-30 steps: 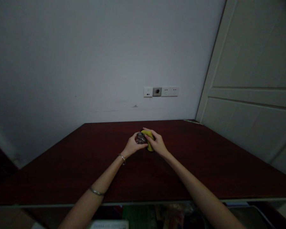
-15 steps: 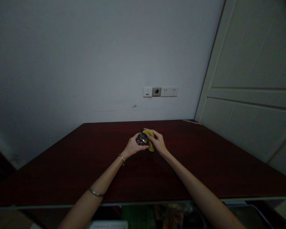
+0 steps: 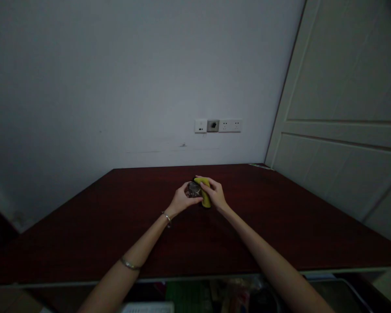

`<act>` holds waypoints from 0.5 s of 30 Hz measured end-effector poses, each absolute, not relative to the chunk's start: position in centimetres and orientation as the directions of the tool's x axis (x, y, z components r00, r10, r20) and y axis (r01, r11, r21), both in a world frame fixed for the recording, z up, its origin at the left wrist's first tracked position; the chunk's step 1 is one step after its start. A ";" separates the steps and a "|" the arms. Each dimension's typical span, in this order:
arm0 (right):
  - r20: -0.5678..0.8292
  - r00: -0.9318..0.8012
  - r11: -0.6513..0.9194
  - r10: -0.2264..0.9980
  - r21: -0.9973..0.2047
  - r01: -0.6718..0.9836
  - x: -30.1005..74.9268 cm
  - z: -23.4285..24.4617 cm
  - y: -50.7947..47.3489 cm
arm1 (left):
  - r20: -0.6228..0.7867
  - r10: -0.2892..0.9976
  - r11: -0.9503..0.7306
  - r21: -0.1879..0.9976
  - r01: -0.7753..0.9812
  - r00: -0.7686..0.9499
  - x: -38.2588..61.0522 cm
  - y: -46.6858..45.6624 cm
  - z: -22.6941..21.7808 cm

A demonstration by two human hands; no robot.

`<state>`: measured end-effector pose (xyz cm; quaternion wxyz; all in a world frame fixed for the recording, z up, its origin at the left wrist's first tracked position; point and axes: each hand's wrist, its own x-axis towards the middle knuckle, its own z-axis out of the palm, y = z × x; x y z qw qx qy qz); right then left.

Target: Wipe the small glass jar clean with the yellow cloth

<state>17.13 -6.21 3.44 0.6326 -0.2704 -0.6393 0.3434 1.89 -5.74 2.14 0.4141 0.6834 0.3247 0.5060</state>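
Note:
Both of my hands meet over the far middle of a dark red-brown table [image 3: 117, 226]. My left hand [image 3: 181, 201] curls around a small shiny, glassy object [image 3: 193, 189] that I cannot name in the dim light. My right hand [image 3: 217, 196] wraps around a yellow object [image 3: 205, 196], soft-looking like a cloth or sponge, and presses it against the shiny object. The two things touch between my palms, just above the tabletop. A thin bracelet sits on my left wrist, and a second band sits further up that forearm.
A white wall stands behind the table with a strip of sockets and a switch [image 3: 218, 125]. A pale panelled door [image 3: 342, 130] runs along the right side. Below the table's near edge lie dim, mixed items [image 3: 195, 298].
The hands stay together on the same two things; the yellow object has shifted slightly in the right hand. The view has drifted a little.

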 end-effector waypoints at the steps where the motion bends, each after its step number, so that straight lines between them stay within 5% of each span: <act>1: 0.632 -0.064 0.626 0.773 -0.775 -0.091 17.1 3.5 -6.4 | 0.424 0.867 -0.448 0.894 0.035 0.261 1.9 -5.7 2.2; 6: 0.666 -0.111 0.659 0.737 -0.746 -0.097 17.0 3.7 -7.3 | 0.424 0.887 -0.441 0.895 0.065 0.183 1.8 -5.6 2.4; 15: 0.647 -0.069 0.646 0.759 -0.762 -0.041 17.1 3.3 -6.5 | 0.422 0.856 -0.467 0.879 0.095 0.298 1.7 -5.8 2.0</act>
